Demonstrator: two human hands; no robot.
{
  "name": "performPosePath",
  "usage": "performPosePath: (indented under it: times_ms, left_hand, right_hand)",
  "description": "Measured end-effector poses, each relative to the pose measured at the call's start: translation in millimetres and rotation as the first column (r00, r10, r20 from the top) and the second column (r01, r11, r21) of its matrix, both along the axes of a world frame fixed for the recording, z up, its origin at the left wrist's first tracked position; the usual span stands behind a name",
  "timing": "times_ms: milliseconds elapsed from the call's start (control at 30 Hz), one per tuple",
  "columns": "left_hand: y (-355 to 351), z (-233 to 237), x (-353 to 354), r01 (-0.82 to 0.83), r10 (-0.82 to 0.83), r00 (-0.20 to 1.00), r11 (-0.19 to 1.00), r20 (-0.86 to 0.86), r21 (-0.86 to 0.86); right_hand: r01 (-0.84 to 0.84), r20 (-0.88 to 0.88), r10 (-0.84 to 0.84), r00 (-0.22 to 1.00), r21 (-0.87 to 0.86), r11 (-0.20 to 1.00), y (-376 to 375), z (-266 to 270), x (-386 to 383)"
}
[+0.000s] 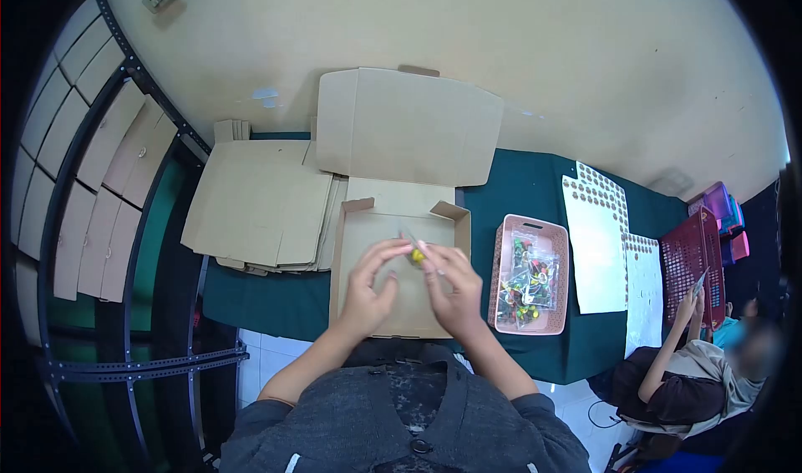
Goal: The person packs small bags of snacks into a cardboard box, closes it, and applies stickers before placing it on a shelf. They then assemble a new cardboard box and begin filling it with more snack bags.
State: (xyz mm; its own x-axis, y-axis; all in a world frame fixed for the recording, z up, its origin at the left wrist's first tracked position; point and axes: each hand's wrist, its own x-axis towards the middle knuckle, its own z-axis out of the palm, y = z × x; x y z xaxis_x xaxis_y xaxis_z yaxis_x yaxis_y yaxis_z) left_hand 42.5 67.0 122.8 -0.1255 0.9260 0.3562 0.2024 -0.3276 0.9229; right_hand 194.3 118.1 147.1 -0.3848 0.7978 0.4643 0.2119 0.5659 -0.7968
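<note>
As forearms [311, 363] slant inward, left hand [371, 286] arched — thumb [389, 287] off fingers [383, 252], right hand [455, 288] curled — grip pinched on yellow item [416, 256]

From the right hand [458, 296], green cloth-covered worktop [484, 210] offers passage at one o'clock; a pink rectangular plastic basket [563, 281] blocks three.

The held item [417, 256] is yellow, the box [409, 310] light brown, the basket [563, 260] pink, the paper [595, 252] white with brown dots.

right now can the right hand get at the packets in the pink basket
Probably yes: the pink basket is open on that side and nothing covers the packets, though the right hand seems busy with a small yellow item.
</note>
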Motion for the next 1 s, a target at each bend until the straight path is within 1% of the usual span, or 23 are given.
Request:
performPosePath:
  times_ms: [33, 67, 100, 133, 167, 200, 267, 300, 333, 367, 400, 433, 467, 500, 533, 567, 600, 633, 700, 867, 933, 1000]
  left_hand:
    - [-1.9, 6.0, 8.1, -0.001, 0.001, 1.000, 1.000, 0.001, 0.000]
    - [-3.8, 12.7, 15.8, -0.020, 0.020, 0.999, 1.000, 0.027, 0.021]
    - [-4.7, 16.0, 18.8, -0.040, 0.038, 0.998, 0.998, 0.053, 0.042]
    - [-4.6, 13.8, 16.8, 0.007, -0.014, 0.992, 0.998, 0.127, 0.059]
    - [-5.3, 13.0, 15.8, 0.005, -0.012, 0.992, 0.998, 0.127, 0.059]
    - [-6.5, 12.3, 15.4, -0.004, -0.005, 0.992, 0.998, 0.129, 0.066]
    - [-8.7, 8.2, 17.6, -0.009, 0.000, 0.992, 0.998, 0.130, 0.070]
    - [-8.9, 3.3, 20.9, -0.042, 0.042, 0.975, 0.999, 0.218, -0.003]
    - [-8.8, -1.1, 23.0, -0.068, 0.088, 0.949, 0.995, 0.302, -0.077]
    - [-8.7, -4.9, 23.1, -0.067, 0.087, 0.949, 0.995, 0.302, -0.075]
    - [-9.5, -8.6, 22.3, -0.085, 0.111, 0.947, 0.992, 0.302, -0.097]
    - [-10.6, -9.6, 21.3, -0.104, 0.136, 0.944, 0.987, 0.300, -0.120]
    - [-11.0, -9.1, 19.9, -0.104, 0.137, 0.944, 0.987, 0.300, -0.121]
    - [-10.3, -7.0, 18.7, -0.085, 0.105, 0.951, 0.993, 0.291, -0.079]
    - [-10.0, -5.1, 18.3, -0.064, 0.073, 0.957, 0.997, 0.282, -0.038]
    - [-10.1, -3.9, 18.5, -0.063, 0.072, 0.957, 0.997, 0.282, -0.039]
    - [-10.0, -2.6, 18.8, -0.071, 0.088, 0.953, 0.995, 0.290, -0.067]
    - [-9.6, -1.9, 18.8, -0.079, 0.104, 0.949, 0.992, 0.296, -0.095]
    - [-9.7, -3.3, 15.7, -0.079, 0.105, 0.952, 0.992, 0.288, -0.100]
    - [-9.7, -1.6, 6.8, -0.066, 0.089, 0.965, 0.993, 0.246, -0.100]
    - [-11.7, 1.9, 2.7, 0.004, 0.040, 0.965, 0.986, 0.260, -0.167]
    - [-14.8, 6.5, 5.7, 0.006, 0.042, 0.961, 0.985, 0.272, -0.173]
  right_hand:
    - [-0.012, 0.028, 0.008, 1.000, 0.139, 0.990, -2.6, -2.6, -4.9]
    - [-0.018, -0.015, 0.021, 1.000, 0.142, 0.990, -5.3, -2.2, -9.8]
    - [-0.022, -0.015, 0.024, 1.000, 0.142, 0.990, -4.8, -3.4, -9.7]
    - [-0.065, -0.059, 0.072, 0.996, 0.103, 0.993, -3.1, -5.6, -8.4]
    - [-0.110, -0.104, 0.116, 0.988, 0.065, 0.992, -1.8, -7.8, -6.8]
    - [-0.111, -0.104, 0.117, 0.988, 0.065, 0.992, -0.9, -10.0, -5.1]
    - [-0.132, -0.056, 0.128, 0.990, -0.075, 0.988, -1.3, -13.6, -2.2]
    - [-0.130, -0.056, 0.126, 0.990, -0.076, 0.989, -2.0, -13.6, -3.6]
    - [-0.038, -0.102, 0.027, 0.994, -0.106, 0.994, -2.0, -13.2, -7.1]
    - [0.052, -0.144, -0.072, 0.987, -0.139, 0.989, -0.9, -12.4, -10.7]
    - [0.052, -0.144, -0.072, 0.987, -0.139, 0.989, -0.4, -7.8, -14.2]
    - [0.099, -0.229, -0.141, 0.963, -0.188, 0.977, -0.9, -0.3, -17.9]
    - [0.141, -0.308, -0.213, 0.927, -0.240, 0.960, -1.5, 3.7, -19.9]
    - [0.141, -0.308, -0.213, 0.927, -0.241, 0.960, 0.8, -0.9, -14.9]
    - [-0.120, -0.362, -0.051, 0.931, -0.435, 0.892, 4.8, -7.8, -5.6]
    - [-0.367, -0.447, 0.091, 0.890, -0.583, 0.725, 6.1, -12.6, 0.4]
    - [-0.439, -0.504, 0.104, 0.857, -0.610, 0.660, 4.7, -16.1, 2.4]
    - [-0.439, -0.504, 0.104, 0.857, -0.610, 0.660, 3.5, -16.5, 3.9]
    - [-0.423, -0.475, 0.085, 0.876, -0.671, 0.609, 1.6, -17.0, 5.9]
    - [-0.390, -0.450, 0.059, 0.891, -0.694, 0.606, -4.3, -10.0, 5.1]
    - [-0.387, -0.441, 0.067, 0.895, -0.693, 0.608, -6.0, -12.3, 7.3]
    - [-0.389, -0.450, 0.050, 0.892, -0.704, 0.595, -6.4, -17.4, 11.2]
